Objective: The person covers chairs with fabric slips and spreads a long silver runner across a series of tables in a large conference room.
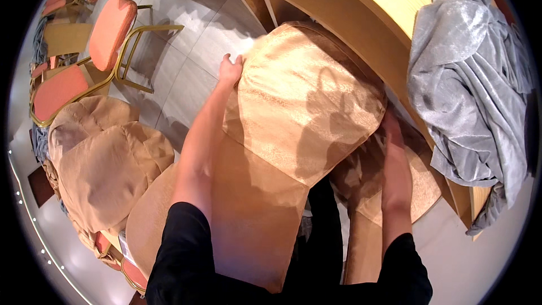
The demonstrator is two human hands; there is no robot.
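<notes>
A tan fabric chair cover [305, 102] spreads out before me, its brightly lit, rounded upper panel meeting a flatter lower panel [258, 203] at a seam. At the upper panel's left edge, my left hand [230, 69] grips the fabric, with some fingertips hidden behind it. My right hand [388, 119] reaches to the right edge; its fingers are mostly hidden by the cover. Shadows fall across the bright fabric. Beneath my right forearm lies another tan fabric-covered piece [423, 186], partly in shade.
Wooden furniture with a curved edge [351, 6] borders the upper right, with grey velvety fabric [457, 89] draped over it. At left stand a salmon-padded, gold-framed chair [112, 34] and a tan-covered form [106, 169]. Grey floor tiles [186, 63] show between them.
</notes>
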